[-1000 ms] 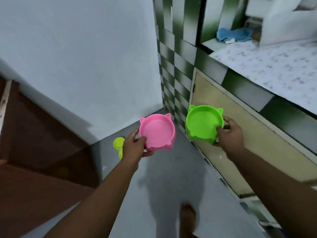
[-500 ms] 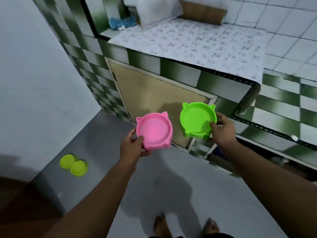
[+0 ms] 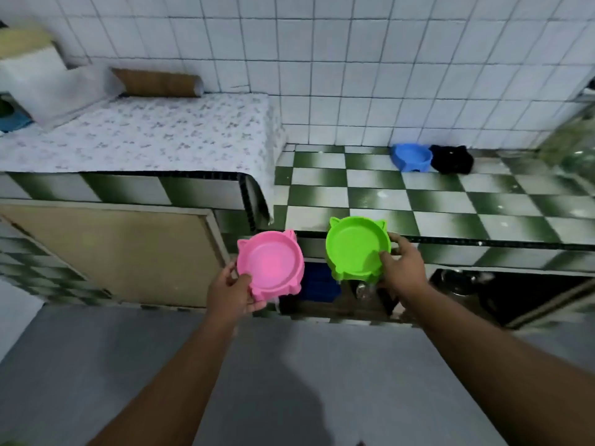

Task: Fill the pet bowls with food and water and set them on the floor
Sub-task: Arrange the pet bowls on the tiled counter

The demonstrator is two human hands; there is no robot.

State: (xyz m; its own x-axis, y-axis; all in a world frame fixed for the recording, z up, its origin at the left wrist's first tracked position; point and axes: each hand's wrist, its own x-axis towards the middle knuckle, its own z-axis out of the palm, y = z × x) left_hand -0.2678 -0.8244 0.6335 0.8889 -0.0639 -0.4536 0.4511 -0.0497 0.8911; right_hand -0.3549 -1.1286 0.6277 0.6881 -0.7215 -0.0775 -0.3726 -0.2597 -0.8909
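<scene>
The left hand [image 3: 230, 292] grasped the pink bowl [image 3: 272, 263] at its 7 o'clock rim, with the thumb on top and the fingers beneath. The right hand [image 3: 402, 268] grasped the green bowl [image 3: 354, 246] at its 4 o'clock rim, with the thumb inside. Both bowls were empty and held in the air, with the green one just beside the pink at its 2 o'clock. On the checkered counter [image 3: 370, 194], at 1 o'clock from the green bowl, a blue bowl [image 3: 411, 156] stood just beside a black bowl [image 3: 452, 159].
</scene>
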